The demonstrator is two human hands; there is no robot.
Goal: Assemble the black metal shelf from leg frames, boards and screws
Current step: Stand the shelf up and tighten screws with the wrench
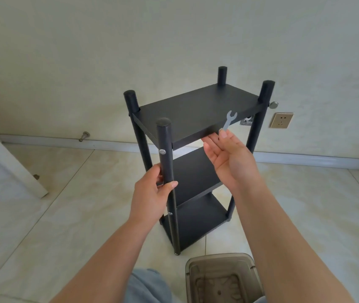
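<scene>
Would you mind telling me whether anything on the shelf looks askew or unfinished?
One thing stands out: the screw at the far right leg, beside the top board, sticks well out, while the screw on the near leg sits flush. It looks not yet tightened. The boards seem level.

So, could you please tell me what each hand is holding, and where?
Left hand grips the shelf's near leg mid-height; right hand pinches the spanner by its lower end.
</scene>
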